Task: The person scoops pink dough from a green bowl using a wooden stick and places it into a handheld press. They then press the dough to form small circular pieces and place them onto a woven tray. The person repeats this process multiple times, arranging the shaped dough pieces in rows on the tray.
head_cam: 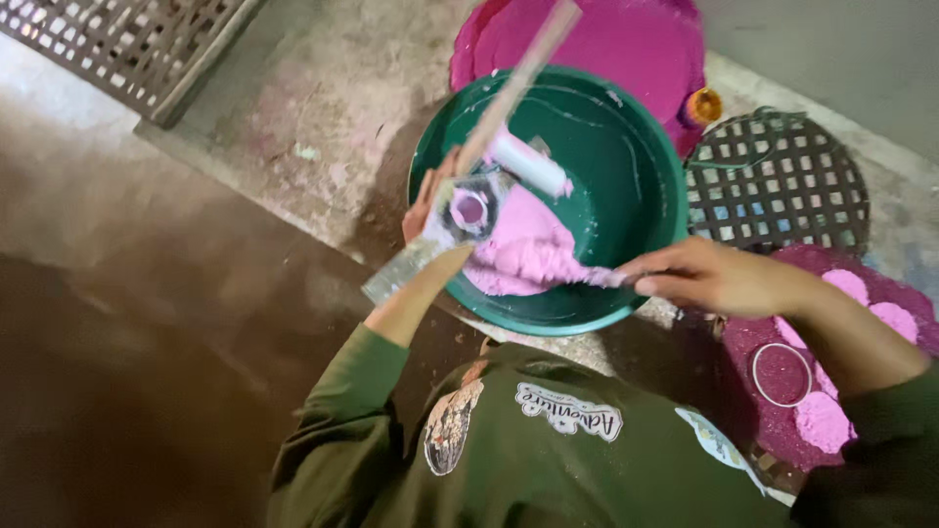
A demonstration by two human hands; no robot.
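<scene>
Looking down over my own green sleeves here. My left hand (423,207) is wrapped around a grimy metal mould (460,210), a flat strip with a round cup in it that's packed with pink powder. The fingers are curled tight on the strip, holding it over the near-left side of the green basin (646,166). A long pale stick (518,78) runs up from the mould past the basin's far rim; I can't tell if it's part of the mould or just lying across it.

My right hand (699,279) reaches in over the basin's right rim, fingers pinched shut on the thin end of something buried in the pink powder heap (528,249). What exactly it is, I can't make out, it's caked.

The powder looks damp and clumpy, soft, probably crumbles if squeezed. I'd say handle it only through the mould, and grab the mould by its bare strip ends, since the cup area looks dusty and slick. A white cylinder (528,161) lies in the basin just behind the heap.

Off to the right, pressed pink discs (895,318) and a metal ring (782,374) sit on a powder-covered board. They look fragile.
</scene>
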